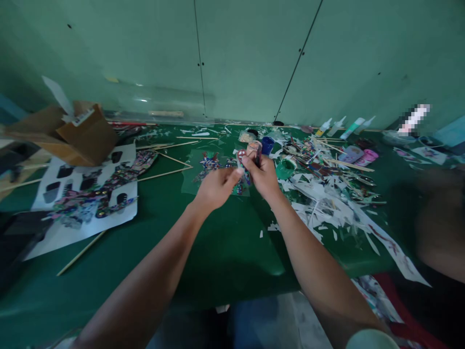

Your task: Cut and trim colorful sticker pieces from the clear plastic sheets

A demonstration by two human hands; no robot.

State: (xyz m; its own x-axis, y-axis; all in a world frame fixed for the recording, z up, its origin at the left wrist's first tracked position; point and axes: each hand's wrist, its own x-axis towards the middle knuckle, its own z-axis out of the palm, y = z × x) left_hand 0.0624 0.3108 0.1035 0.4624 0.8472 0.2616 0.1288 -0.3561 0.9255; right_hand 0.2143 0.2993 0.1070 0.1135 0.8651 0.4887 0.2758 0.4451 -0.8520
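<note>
Head view: both bare hands are brought close together above the green table point(225, 242), and a small red-and-white piece point(241, 153) is held up at their fingertips.
Red-and-white piece: it is placed between the hands, beyond the left thumb tip and just to the left of the right thumb; its long axis cannot be told at this size.
Right hand point(263, 175): the nearer of the two, with its thumb pressed on the piece; a dark shape is partly hidden by its fingers and cannot be identified.
Left hand point(217, 188): the thumb and fingers are drawn in just below the piece and pointed toward it; whether anything is gripped cannot be told.
Clear sheet point(189, 182): it is laid flat under and beyond the left hand, with multicoloured cut-outs point(209, 162) spread on it.
Jars: a blue jar point(268, 145) is seen beyond the right hand, and a green jar point(286, 168) is set to its right.
Paper scraps point(327, 206): these are heaped to the right of the right forearm, well apart from the piece.
</note>
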